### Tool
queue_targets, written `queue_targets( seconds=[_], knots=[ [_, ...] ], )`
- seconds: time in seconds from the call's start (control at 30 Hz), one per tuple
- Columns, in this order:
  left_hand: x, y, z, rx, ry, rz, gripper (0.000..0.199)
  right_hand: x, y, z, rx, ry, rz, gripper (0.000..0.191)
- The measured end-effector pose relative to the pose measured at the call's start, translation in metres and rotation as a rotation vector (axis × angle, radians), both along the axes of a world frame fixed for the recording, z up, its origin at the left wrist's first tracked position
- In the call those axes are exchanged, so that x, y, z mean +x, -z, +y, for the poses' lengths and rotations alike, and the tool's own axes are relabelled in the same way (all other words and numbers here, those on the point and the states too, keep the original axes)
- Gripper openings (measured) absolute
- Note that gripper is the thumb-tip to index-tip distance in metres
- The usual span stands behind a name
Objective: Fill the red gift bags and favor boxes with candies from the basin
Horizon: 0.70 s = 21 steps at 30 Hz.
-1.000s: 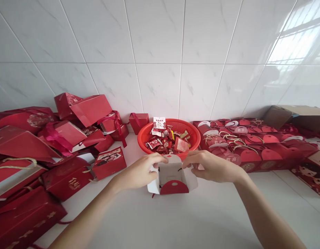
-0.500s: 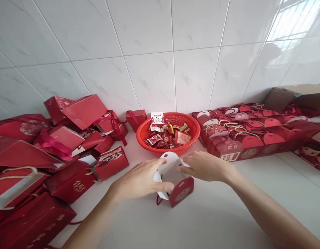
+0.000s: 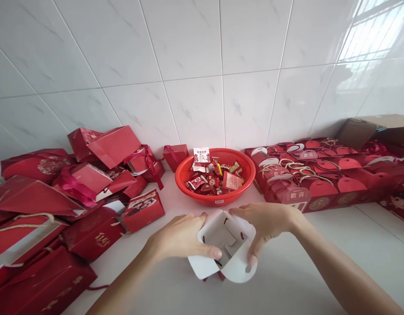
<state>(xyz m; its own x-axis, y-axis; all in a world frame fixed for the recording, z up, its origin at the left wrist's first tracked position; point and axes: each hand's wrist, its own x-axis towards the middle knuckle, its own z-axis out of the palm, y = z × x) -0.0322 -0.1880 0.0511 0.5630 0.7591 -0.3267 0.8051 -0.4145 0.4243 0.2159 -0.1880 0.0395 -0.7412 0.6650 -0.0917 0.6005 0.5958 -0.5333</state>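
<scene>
Between my hands stands a small red gift box (image 3: 226, 240) with its top flaps spread, showing a white inside with no sweets in it. My left hand (image 3: 184, 236) grips the box's left wall, the thumb over the rim. On the other side, my right hand (image 3: 262, 221) holds the right wall, and its thumb presses a rounded flap outward. Just behind the box sits a red plastic basket (image 3: 215, 201) holding several wrapped sweets (image 3: 208, 179) and a white printed packet (image 3: 201, 155).
A heap of red gift boxes (image 3: 90, 232) covers the left side, some with ribbons or rope handles. Rows of closed red boxes (image 3: 316, 179) stand at the right, with a cardboard box (image 3: 359, 131) behind them. A tiled wall (image 3: 195, 105) closes off the back.
My hands have spread the box's flaps wider, and the front flap now leans outward with its white side up. The box opening has tipped toward me. The view has shifted slightly.
</scene>
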Motion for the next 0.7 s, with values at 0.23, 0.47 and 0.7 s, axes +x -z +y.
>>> queue_targets(
  seconds=[0.23, 0.47, 0.7],
  knots=[
    [-0.001, 0.008, 0.014, 0.135, -0.108, 0.115, 0.049, -0.011, 0.007, 0.007, 0.018, 0.215, -0.224, 0.071],
    [-0.017, 0.001, 0.027, 0.216, -0.163, 0.063, 0.048, -0.001, -0.007, 0.003, 0.107, 0.269, -0.119, 0.051],
    [-0.032, -0.029, 0.068, 0.322, -0.193, -0.177, 0.043, 0.0, -0.011, 0.045, 0.319, 0.383, 0.401, 0.022]
  ],
)
